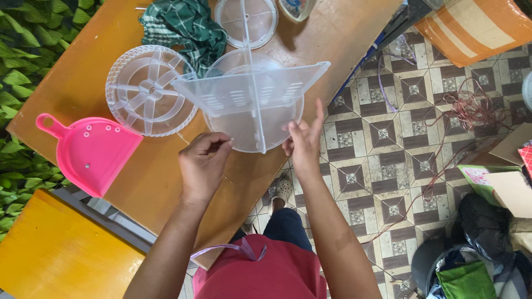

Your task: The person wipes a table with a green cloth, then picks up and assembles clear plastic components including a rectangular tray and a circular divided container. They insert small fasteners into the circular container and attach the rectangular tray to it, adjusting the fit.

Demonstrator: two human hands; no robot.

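Observation:
I hold a clear plastic divider piece (250,94), made of crossed panels with a rounded lower edge, up above the wooden table (88,61). My left hand (203,163) pinches its lower left edge. My right hand (303,141) grips the lower right edge, fingers partly stretched upward. A round clear tray with spoke-like compartments (145,91) lies on the table just left of the divider. A clear round lid (246,21) rests farther back.
A pink dustpan (91,152) lies at the table's left side. A green checked cloth (185,27) sits at the back. A yellow stool (55,254) stands lower left. Tangled wires (471,108), boxes (507,188) and bags crowd the tiled floor on the right.

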